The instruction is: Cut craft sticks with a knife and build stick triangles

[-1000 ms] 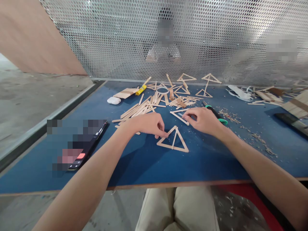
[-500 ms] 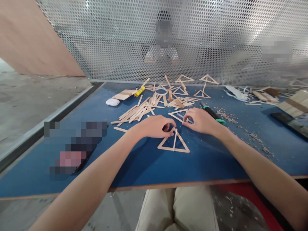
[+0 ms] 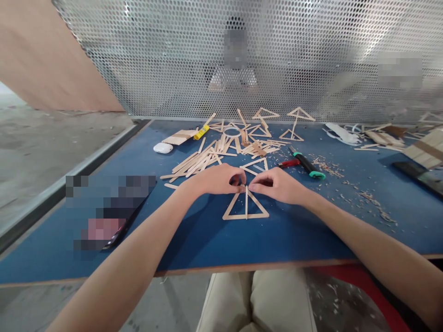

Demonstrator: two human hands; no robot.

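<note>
A triangle of popsicle sticks (image 3: 235,217) lies flat on the blue table in front of me. A narrow stick (image 3: 247,204) runs down its middle from the top corner to the base. My left hand (image 3: 226,179) has its thumb and index finger pinched at that top corner. From the other side, my right hand (image 3: 278,186) presses its closed fingertips on the same corner, by the narrow stick's upper end. The fingers partly hide the corner. Just behind my hands lies another stick triangle (image 3: 251,171).
Loose popsicle sticks (image 3: 197,161) are heaped behind my left hand. A red-handled tool (image 3: 290,163) and a black-green cutter (image 3: 304,163) lie beyond my right hand. Wood scraps (image 3: 370,200), a yellow tube (image 3: 201,133), a white case (image 3: 162,148) and a phone (image 3: 129,221) lie around. Perforated metal (image 3: 173,60) stands behind.
My right hand has moved left and nearer, from the rear triangle to the front one's top corner. The narrow stick has gone from slanted to straight down the middle. The red-handled tool is uncovered.
</note>
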